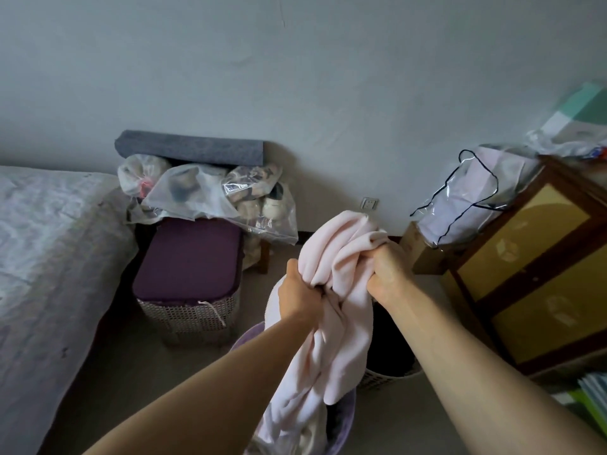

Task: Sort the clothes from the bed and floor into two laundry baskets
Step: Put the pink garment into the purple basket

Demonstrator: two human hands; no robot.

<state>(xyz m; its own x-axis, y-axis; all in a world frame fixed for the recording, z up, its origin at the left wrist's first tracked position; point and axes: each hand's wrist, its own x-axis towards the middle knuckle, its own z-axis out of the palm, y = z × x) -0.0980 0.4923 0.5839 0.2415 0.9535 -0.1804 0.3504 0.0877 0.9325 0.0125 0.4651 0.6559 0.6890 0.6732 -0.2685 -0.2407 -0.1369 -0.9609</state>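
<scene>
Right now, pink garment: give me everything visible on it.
The pink garment is pale pink, soft and fleecy-looking, bunched into thick folds. The left hand and right hand both grip it near its top, holding it up in front of the wall. It hangs down, with its lower end in the purple basket. A zip-like edge shows on its left side. It partly hides the white basket behind it. What kind of garment it is cannot be told.

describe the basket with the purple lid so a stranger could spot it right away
Start at the bed on the left. Just past its far corner, on the floor below the clear plastic bags, stands the woven basket. Unlike the open baskets nearer the hands, it has a flat purple lid.
</scene>
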